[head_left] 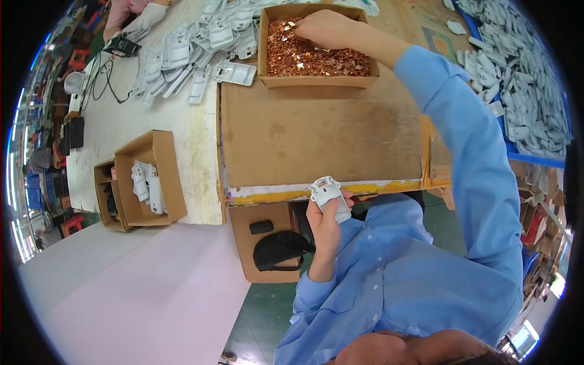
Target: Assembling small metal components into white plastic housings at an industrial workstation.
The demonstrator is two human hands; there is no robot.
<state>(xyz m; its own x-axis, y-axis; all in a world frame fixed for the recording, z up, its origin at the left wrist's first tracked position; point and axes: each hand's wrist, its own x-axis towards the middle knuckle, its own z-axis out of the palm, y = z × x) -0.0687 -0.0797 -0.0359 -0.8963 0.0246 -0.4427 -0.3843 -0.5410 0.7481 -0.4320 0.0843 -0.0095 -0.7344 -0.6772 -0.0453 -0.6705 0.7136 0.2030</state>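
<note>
My left hand [325,230] grips a white plastic housing [327,190] in front of the table's near edge, thumb laid across it. The housing is tilted, with small openings and side lugs at its upper end. My right hand [326,29] reaches into a shallow cardboard box [316,81] at the far side of the table. Small copper-coloured metal pieces [322,62] fill that box, a few of them shining brightly. The right fingers are bent together at the pieces; their tips, and anything between them, cannot be made out.
A heap of white housings [188,52] lies left of the parts box. Another large pile of white parts [523,91] fills a blue bin at right. A cardboard box [170,176] with white parts stands at left. At far left, another person's gloved hand [148,17] is near a black device.
</note>
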